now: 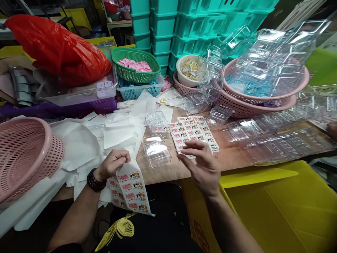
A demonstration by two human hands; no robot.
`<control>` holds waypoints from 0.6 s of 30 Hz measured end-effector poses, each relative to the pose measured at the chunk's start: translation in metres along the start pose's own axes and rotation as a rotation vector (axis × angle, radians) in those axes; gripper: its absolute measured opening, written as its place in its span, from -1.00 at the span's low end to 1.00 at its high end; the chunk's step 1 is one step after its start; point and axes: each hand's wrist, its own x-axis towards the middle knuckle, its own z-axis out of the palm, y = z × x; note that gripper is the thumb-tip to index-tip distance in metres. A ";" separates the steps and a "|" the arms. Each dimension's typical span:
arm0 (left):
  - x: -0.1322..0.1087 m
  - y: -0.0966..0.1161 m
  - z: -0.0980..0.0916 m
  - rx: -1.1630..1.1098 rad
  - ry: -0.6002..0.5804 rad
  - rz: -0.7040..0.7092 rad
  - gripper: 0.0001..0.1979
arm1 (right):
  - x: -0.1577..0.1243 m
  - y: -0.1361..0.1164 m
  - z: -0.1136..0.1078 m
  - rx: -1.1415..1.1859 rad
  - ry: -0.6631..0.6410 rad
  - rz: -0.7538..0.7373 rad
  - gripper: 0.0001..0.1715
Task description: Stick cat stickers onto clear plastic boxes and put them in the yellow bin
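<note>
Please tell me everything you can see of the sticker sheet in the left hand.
The sticker sheet looks like thin white paper, printed with rows of pink lettering beside cartoon cats in orange, white and black. The left hand grips its top in a fist, hiding that part. It hangs slanted and bent lengthwise in front of the table; whether it touches the dark clothing is unclear.
</note>
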 end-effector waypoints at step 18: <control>0.022 0.006 0.052 0.493 0.060 -0.153 -0.18 | 0.061 0.035 0.033 0.289 -0.547 0.972 -0.46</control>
